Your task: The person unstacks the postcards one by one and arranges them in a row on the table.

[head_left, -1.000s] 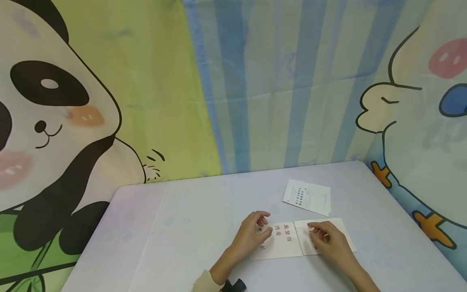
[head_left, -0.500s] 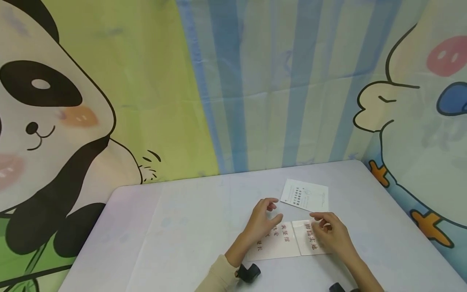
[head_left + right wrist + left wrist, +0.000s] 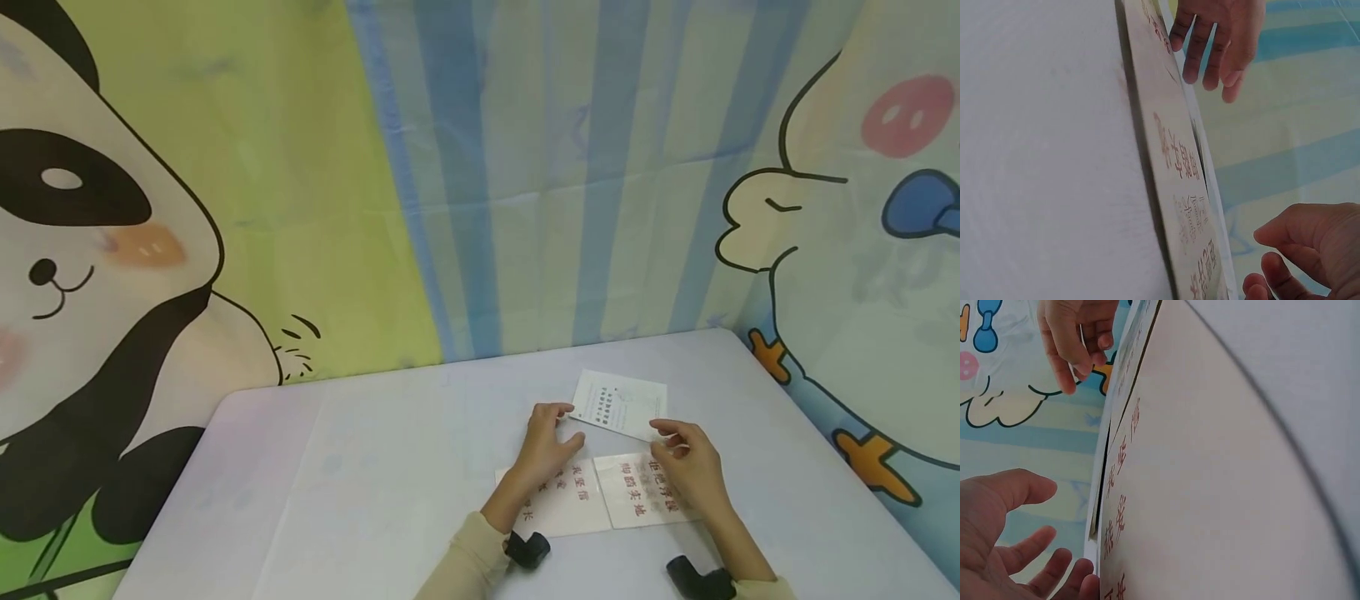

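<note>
My left hand (image 3: 546, 446) hovers with its fingers loosely spread, fingertips at the near left corner of a small white printed paper slip (image 3: 621, 404) that lies flat on the pale lavender counter (image 3: 360, 467) just beyond both hands. My right hand (image 3: 686, 467) has its fingers gently curled and holds nothing, with the fingertips close to the slip's near right corner; I cannot tell whether either hand actually touches it. Under my palms lie two glossy white cards with red characters, side by side with their edges touching: the left card (image 3: 570, 500) beneath my left hand, the right card (image 3: 637, 492) beneath my right. In the left wrist view the left card (image 3: 1210, 487) fills the frame.
</note>
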Demonstrator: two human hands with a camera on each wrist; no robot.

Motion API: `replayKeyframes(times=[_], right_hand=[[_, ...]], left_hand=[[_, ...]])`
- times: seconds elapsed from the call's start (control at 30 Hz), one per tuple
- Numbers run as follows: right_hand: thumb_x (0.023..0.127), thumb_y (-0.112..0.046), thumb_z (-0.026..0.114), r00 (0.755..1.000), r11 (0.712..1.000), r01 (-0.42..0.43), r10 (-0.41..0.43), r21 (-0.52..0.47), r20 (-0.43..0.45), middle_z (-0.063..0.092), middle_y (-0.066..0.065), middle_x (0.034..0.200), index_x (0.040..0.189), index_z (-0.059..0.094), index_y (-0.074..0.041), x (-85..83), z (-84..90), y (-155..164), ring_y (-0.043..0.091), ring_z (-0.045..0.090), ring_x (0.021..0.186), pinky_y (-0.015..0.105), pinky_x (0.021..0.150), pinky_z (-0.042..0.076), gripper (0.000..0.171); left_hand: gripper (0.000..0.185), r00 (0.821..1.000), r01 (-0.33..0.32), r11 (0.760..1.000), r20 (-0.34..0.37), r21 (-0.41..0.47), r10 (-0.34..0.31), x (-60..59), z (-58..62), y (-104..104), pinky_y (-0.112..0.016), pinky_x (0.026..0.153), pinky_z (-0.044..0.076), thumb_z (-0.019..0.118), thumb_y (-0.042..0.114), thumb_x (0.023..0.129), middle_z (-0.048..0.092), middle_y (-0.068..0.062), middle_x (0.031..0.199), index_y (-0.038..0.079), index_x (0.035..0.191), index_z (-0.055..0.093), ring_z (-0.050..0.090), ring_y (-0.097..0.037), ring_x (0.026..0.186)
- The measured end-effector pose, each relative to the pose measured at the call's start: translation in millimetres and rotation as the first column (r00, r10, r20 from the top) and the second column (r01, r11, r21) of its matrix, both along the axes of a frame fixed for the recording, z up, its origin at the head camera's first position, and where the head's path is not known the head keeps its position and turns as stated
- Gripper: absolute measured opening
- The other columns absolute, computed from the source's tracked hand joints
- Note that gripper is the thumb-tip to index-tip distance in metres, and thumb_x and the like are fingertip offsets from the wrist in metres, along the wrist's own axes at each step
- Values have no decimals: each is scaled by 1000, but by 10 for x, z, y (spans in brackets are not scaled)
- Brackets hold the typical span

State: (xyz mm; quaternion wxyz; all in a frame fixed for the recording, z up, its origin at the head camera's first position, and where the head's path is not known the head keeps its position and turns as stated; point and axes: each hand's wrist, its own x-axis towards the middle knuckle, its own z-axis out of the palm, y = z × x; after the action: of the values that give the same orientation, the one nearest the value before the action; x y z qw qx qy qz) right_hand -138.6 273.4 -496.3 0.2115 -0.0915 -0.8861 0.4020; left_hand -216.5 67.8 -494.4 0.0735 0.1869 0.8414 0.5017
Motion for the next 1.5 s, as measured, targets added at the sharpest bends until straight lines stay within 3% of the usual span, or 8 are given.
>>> replayKeyframes(times=[0.17,0.4,0.57,0.83,1.03,1.3,1.5], right_hand=[[83,4,68,999,999,22,-21,-28,40,58,19,106,118,63,4,-5,-38,17,20,49,85,13,66,39,36],[84,1,69,996,999,31,-28,-34,82,50,21,107,121,60,9,-10,-84,46,18,45,79,18,61,39,39],[85,-3,69,994,1000,17,-18,7,112,46,26,112,123,58,14,-41,-78,78,23,44,81,19,61,36,43],[85,-1,68,991,1000,-9,6,23,134,44,32,121,123,52,22,-15,-82,75,32,46,90,19,64,37,47],[87,-2,66,989,1000,4,-8,27,146,43,32,124,124,52,21,5,-110,67,34,48,96,18,67,39,46],[85,0,66,993,1000,18,-20,24,117,44,31,122,122,53,22,6,-124,42,27,46,86,19,62,37,45],[85,-1,65,990,999,35,-37,14,134,41,32,124,123,50,24,7,-114,39,29,47,89,16,63,38,47]], left_hand=[[46,999,-36,999,-7,-5,36,-33,-51,28,-39,101,41,68,17,89,46,-5,122,8,131,53,45,-25,118],[46,995,-15,999,-96,-40,11,-73,-185,-7,-44,105,36,68,17,88,43,-8,131,6,131,55,39,-27,124],[49,993,-20,999,-118,-49,14,-128,-205,10,-41,107,35,66,19,89,42,-8,134,5,134,54,38,-25,127],[46,994,-32,999,-104,-35,28,-122,-249,13,-42,106,36,67,18,88,45,-8,131,4,131,57,40,-26,125],[42,994,-41,999,-107,-26,38,-104,-268,13,-41,105,38,68,16,87,48,-5,128,5,127,60,42,-25,122],[36,992,-46,999,-122,-27,42,-97,-259,10,-41,103,38,69,14,86,49,-4,125,5,122,64,43,-25,121],[36,992,-44,999,-118,-32,40,-103,-258,18,-40,103,39,69,15,87,49,-4,126,6,122,64,43,-24,121]])
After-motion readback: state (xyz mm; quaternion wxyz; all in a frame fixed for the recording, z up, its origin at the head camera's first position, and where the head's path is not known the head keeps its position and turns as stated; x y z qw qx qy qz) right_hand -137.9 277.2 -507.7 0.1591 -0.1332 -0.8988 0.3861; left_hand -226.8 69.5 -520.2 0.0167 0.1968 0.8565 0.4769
